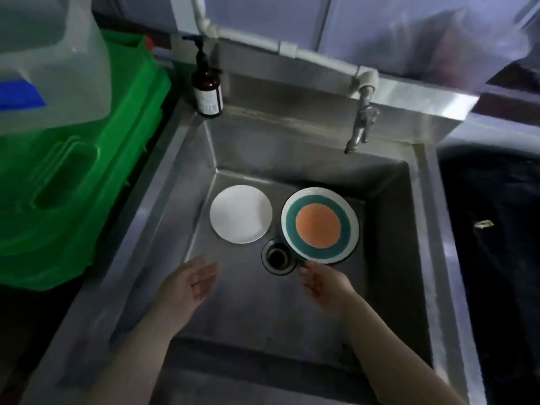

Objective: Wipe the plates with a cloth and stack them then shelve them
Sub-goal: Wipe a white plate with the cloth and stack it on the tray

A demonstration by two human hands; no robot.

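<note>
**Two plates in a steel sink, both hands held open above it**

Here, a head-worn camera looked down into a deep stainless steel sink (391, 258). The round drain (278, 258) in the sink floor served as the landmark. Just beyond the drain and to its left, a plain white plate (240, 214) lay flat on the sink floor. Just beyond the drain and to its right lay a larger patterned plate (319, 225), white-rimmed with a teal ring and an orange centre, its near edge close beside the drain. The two plates sat side by side, not quite touching.

The left hand (190, 283) hovered nearer than the drain and to its left, palm turned inward, fingers relaxed and loosely spread, holding nothing. The right hand (323, 283) hovered nearer than the drain and to its right, also open and empty, fingertips close to the patterned plate's near edge.

Far beyond the drain, a metal tap (361, 124) hung over the basin, and a brown pump bottle (207, 83) stood on the sink's far left corner. A green plastic crate (87, 176) sat well left of the drain.
</note>
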